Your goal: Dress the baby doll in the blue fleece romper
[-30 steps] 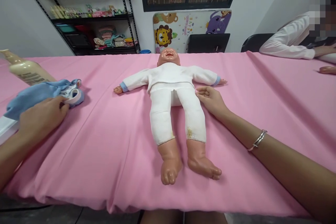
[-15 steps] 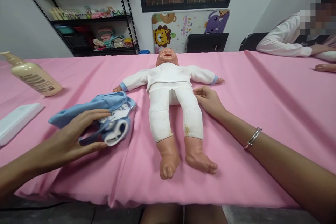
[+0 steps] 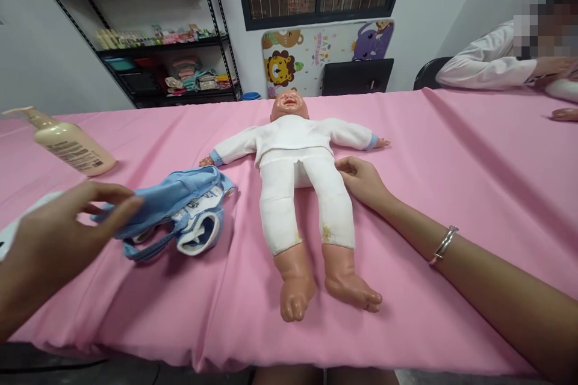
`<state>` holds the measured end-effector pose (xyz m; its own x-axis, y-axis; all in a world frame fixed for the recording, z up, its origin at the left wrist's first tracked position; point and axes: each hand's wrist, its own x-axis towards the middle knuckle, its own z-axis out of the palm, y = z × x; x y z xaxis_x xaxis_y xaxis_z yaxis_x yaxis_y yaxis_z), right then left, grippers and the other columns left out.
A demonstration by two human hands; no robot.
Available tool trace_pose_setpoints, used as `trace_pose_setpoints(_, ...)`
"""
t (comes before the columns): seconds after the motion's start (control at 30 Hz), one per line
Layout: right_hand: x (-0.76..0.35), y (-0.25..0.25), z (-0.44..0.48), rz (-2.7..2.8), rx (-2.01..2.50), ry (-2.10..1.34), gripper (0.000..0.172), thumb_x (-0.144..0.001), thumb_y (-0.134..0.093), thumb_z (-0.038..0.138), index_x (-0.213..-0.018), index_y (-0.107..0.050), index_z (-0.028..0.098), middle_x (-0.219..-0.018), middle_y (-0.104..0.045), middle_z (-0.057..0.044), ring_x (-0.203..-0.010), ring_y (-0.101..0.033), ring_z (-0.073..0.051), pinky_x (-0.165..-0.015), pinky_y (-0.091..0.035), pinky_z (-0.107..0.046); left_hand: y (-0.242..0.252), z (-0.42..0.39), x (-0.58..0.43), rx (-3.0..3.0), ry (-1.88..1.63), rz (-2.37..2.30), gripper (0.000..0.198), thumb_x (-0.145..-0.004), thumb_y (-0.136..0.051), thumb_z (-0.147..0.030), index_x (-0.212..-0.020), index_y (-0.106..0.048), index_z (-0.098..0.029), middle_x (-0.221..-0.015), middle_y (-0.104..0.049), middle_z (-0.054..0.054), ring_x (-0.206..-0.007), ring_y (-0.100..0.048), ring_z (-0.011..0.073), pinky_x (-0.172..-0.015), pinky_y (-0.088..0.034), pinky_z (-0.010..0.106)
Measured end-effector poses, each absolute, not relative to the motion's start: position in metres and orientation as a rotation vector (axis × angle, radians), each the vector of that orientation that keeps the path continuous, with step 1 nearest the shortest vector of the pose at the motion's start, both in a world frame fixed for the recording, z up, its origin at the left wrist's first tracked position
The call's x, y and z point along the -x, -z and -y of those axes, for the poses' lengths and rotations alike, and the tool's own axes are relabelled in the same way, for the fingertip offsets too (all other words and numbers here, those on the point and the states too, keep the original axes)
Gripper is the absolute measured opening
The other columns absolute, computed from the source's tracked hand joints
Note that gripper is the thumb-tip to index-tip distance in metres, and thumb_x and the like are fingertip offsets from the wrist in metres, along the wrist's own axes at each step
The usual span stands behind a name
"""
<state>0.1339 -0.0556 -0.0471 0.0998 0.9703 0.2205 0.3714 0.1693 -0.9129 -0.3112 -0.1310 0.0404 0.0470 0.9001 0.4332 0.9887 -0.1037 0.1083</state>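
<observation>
A baby doll lies on its back on a pink-covered table, dressed in a white knit top and white leggings with a stained lower leg. My right hand rests against the doll's upper leg, fingers loosely curled and holding nothing. A folded blue garment with white trim and a loose strap lies next to the doll's outstretched arm. My left hand hovers at the garment's left edge, fingers apart, its fingertips at or just above the cloth.
A cream pump bottle stands at the left, with a white object partly behind my left hand. A co-worker in a white shirt sits at the far right, hands on the table. Black shelves stand behind.
My left hand has moved left and lifted off the blue garment, which was dragged from the left toward the doll. My right hand stays by the doll's leg.
</observation>
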Motion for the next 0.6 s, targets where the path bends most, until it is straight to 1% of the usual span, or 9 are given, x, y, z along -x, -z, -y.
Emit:
trace_pose_setpoints(0.07, -0.133, 0.046, 0.056, 1.444, 1.363, -0.759, 0.014, -0.075, -0.063, 0.022, -0.086, -0.065, 0.014, -0.091, -0.071, -0.008, -0.086, -0.066, -0.022, -0.082, -0.052, -0.037, -0.032, 0.136, 0.289, 2.254, 0.375, 1.723, 0.046, -0.085, -0.044, -0.059, -0.106, -0.058, -0.021, -0.109, -0.065, 0.011, -0.102, -0.060, 0.0347, -0.093, -0.046, 0.047)
trace_pose_setpoints(0.13, -0.133, 0.046, 0.057, 1.441, 1.350, -0.756, 0.012, -0.074, -0.063, 0.021, -0.084, -0.064, 0.015, -0.090, -0.071, -0.007, -0.085, -0.066, -0.022, -0.082, -0.052, -0.037, -0.022, 0.137, 0.276, 2.370, 0.187, 1.601, 0.060, -0.085, -0.044, -0.058, -0.120, -0.055, -0.012, -0.126, -0.058, 0.021, -0.118, -0.052, 0.0387, -0.103, -0.039, 0.051)
trace_pose_setpoints(0.17, -0.133, 0.045, 0.057, 1.439, 1.345, -0.754, 0.011, -0.073, -0.063, 0.020, -0.083, -0.064, 0.015, -0.089, -0.071, -0.007, -0.084, -0.066, -0.022, -0.082, -0.052, -0.037, -0.018, 0.135, 0.273, 2.388, 0.138, 1.600, 0.063, -0.085, -0.043, -0.056, -0.126, -0.053, -0.009, -0.133, -0.053, 0.022, -0.124, -0.048, 0.0389, -0.106, -0.037, 0.051)
trace_pose_setpoints(0.23, -0.132, 0.046, 0.057, 1.437, 1.332, -0.755, 0.010, -0.072, -0.063, 0.020, -0.081, -0.063, 0.016, -0.087, -0.071, -0.006, -0.083, -0.066, -0.022, -0.081, -0.052, -0.037, -0.012, 0.130, 0.273, 2.395, 0.102, 1.641, 0.061, -0.087, -0.040, -0.051, -0.129, -0.052, -0.009, -0.139, -0.050, 0.021, -0.130, -0.044, 0.0365, -0.110, -0.033, 0.049)
trace_pose_setpoints(0.33, -0.133, 0.047, 0.056, 1.443, 1.318, -0.756, 0.009, -0.072, -0.062, 0.019, -0.081, -0.063, 0.016, -0.086, -0.070, -0.006, -0.081, -0.066, -0.021, -0.079, -0.053, -0.037, -0.009, 0.121, 0.278, 2.397, 0.072, 1.674, 0.053, -0.087, -0.035, -0.043, -0.122, -0.058, -0.011, -0.138, -0.053, 0.018, -0.129, -0.045, 0.0342, -0.111, -0.033, 0.047)
trace_pose_setpoints(0.4, -0.133, 0.048, 0.055, 1.455, 1.323, -0.750, 0.010, -0.072, -0.061, 0.018, -0.081, -0.064, 0.016, -0.086, -0.070, -0.006, -0.081, -0.066, -0.021, -0.079, -0.053, -0.036, -0.010, 0.117, 0.277, 2.379, 0.009, 1.702, 0.051, -0.085, -0.035, -0.037, -0.123, -0.058, -0.011, -0.137, -0.054, 0.016, -0.129, -0.046, 0.0339, -0.109, -0.035, 0.048)
trace_pose_setpoints(0.5, -0.133, 0.048, 0.055, 1.465, 1.324, -0.740, 0.010, -0.073, -0.061, 0.019, -0.082, -0.064, 0.016, -0.086, -0.070, -0.006, -0.080, -0.065, -0.021, -0.078, -0.053, -0.036, -0.017, 0.114, 0.269, 2.293, -0.009, 1.798, 0.046, -0.085, -0.032, -0.029, -0.120, -0.059, -0.017, -0.135, -0.056, 0.011, -0.123, -0.052, 0.0322, -0.102, -0.042, 0.046)
trace_pose_setpoints(0.53, -0.133, 0.048, 0.056, 1.467, 1.320, -0.740, 0.010, -0.073, -0.061, 0.019, -0.082, -0.064, 0.016, -0.086, -0.070, -0.006, -0.080, -0.065, -0.021, -0.077, -0.053, -0.036, -0.020, 0.113, 0.266, 2.234, 0.007, 1.881, 0.044, -0.086, -0.030, -0.029, -0.118, -0.058, -0.019, -0.129, -0.060, 0.011, -0.117, -0.056, 0.0326, -0.096, -0.045, 0.046)
trace_pose_setpoints(0.6, -0.133, 0.048, 0.055, 1.471, 1.315, -0.740, 0.010, -0.073, -0.061, 0.019, -0.082, -0.063, 0.016, -0.086, -0.070, -0.006, -0.080, -0.065, -0.021, -0.077, -0.052, -0.036, -0.031, 0.108, 0.262, 2.074, 0.095, 2.125, 0.041, -0.088, -0.028, -0.034, -0.112, -0.057, -0.018, -0.106, -0.066, 0.012, -0.099, -0.063, 0.0345, -0.082, -0.049, 0.045)
